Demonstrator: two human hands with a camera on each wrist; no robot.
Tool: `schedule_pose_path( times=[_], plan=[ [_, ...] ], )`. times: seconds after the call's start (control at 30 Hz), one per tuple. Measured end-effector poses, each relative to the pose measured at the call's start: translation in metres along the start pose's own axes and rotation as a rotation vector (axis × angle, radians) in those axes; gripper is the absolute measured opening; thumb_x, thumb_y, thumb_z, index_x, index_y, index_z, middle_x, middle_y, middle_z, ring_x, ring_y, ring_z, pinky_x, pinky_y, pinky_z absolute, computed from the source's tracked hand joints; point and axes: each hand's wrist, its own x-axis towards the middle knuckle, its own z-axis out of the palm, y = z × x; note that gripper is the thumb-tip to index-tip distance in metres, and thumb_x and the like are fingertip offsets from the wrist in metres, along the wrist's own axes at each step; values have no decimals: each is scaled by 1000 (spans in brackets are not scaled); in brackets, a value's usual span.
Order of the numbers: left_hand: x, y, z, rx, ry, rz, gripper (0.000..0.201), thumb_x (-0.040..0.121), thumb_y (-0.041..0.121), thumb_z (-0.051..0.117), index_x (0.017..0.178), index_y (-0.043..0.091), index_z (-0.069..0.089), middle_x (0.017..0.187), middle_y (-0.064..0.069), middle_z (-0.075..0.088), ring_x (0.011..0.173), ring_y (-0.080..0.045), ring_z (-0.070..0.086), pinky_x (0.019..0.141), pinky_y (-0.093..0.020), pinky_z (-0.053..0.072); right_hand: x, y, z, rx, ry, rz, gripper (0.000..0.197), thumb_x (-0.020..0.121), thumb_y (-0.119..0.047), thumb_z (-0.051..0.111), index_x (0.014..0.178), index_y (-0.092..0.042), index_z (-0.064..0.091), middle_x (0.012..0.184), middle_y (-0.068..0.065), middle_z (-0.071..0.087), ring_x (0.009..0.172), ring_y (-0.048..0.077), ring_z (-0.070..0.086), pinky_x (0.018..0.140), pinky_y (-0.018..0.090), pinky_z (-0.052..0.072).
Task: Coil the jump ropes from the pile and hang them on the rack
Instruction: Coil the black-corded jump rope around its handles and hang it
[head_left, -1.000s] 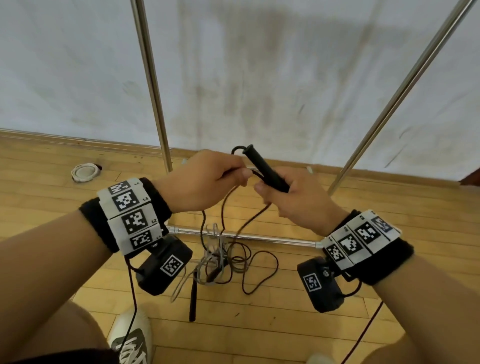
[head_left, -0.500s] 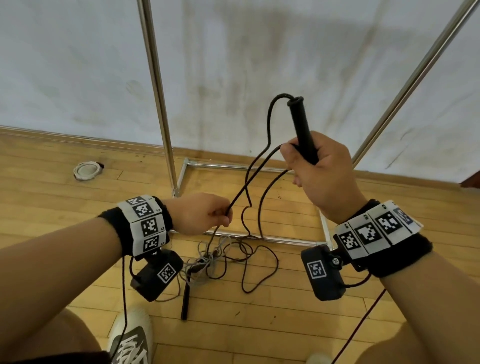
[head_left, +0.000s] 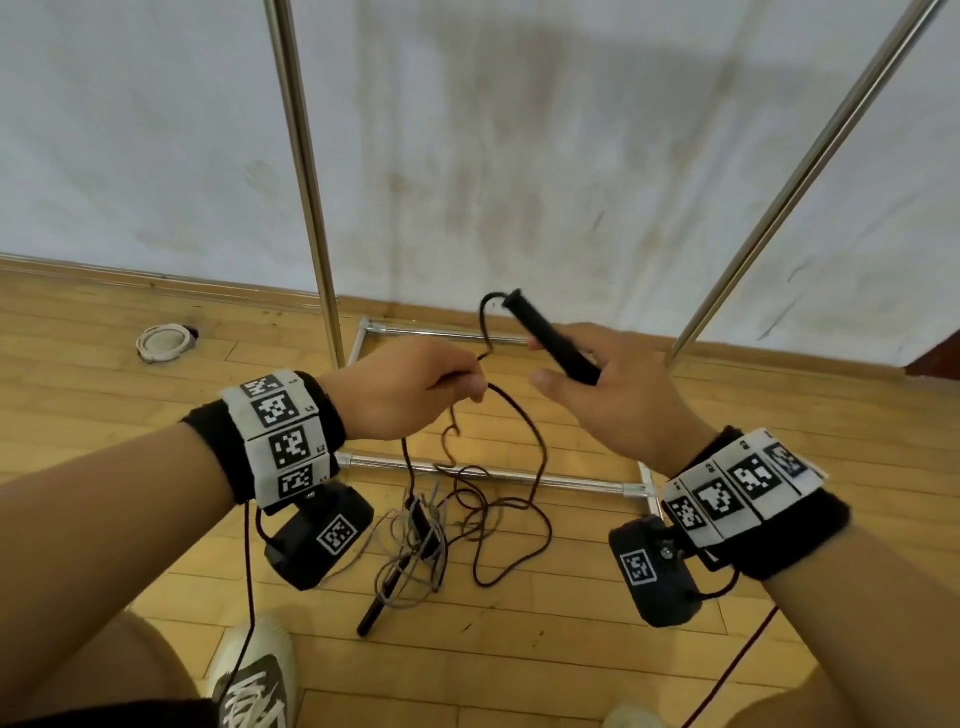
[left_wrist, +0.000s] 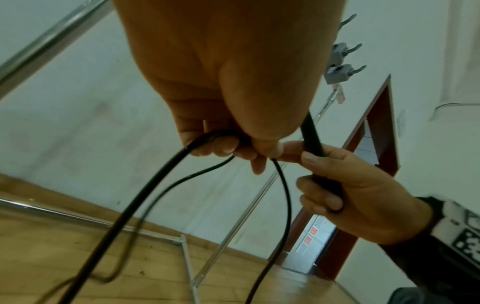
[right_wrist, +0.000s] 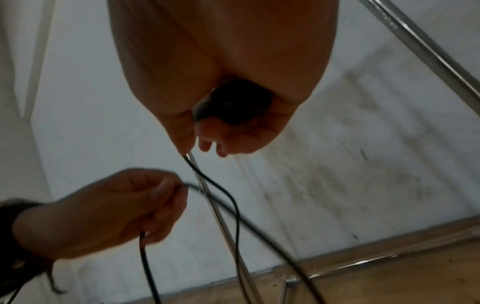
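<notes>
The head camera looks forward and down from above both forearms toward the rack (head_left: 470, 470), whose base lies on the floor by the wall. Each wrist camera sits close under its own palm, tilted upward (rack poles slant across both), and each catches the opposite hand (left_wrist: 363, 203) (right_wrist: 103, 211) beside the rack.

A stained white wall (head_left: 519, 156) rises at the far side, meeting a wooden plank floor (head_left: 571, 649) along a wooden skirting board (head_left: 156, 283). A reddish-brown door frame (left_wrist: 374, 131) stands at the right.
</notes>
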Motion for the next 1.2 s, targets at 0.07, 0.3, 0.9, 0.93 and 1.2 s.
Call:
schedule_pose_path(
  times=[0.07,0.3,0.9,0.93,1.2],
  plan=[
    [-2,9,-1,-56,64,33,22,102,32,48,96,24,67,75,2,61,61,-8,52,56,-17,40,-3,-4,9,36,-102,8,13,88,-36,70,101,-32,69,63,-17,59,50,0,50,49,18,40],
    [-14,11,-5,-161,35,17,18,100,37,50,85,32,59,76,9,59,67,-2,55,60,-16,44,2,-20,15,126,-57,9,19,90,-33,68,79,-18,64,58,-5,53,51,15,51,55,42,50],
    [-9,-23,16,-3,-222,-159,27,103,40,41,88,31,60,77,8,63,63,1,58,60,-20,43,18,-12,-1,34,231,78,22,86,-34,73,108,-35,69,95,-14,68,74,5,62,69,20,48],
    [-8,-20,14,-20,-194,-145,28,103,41,40,89,30,62,77,7,62,64,-1,59,60,-22,46,16,-11,1,3,187,78,24,85,-33,73,109,-35,69,95,-14,66,78,3,61,67,16,44],
    [-12,0,-14,-92,46,56,26,101,37,47,91,25,67,62,5,50,55,-2,47,57,-12,41,10,-13,22,-7,-98,-3,16,87,-32,71,103,-28,71,65,-25,58,58,-1,53,58,18,37]
  ],
)
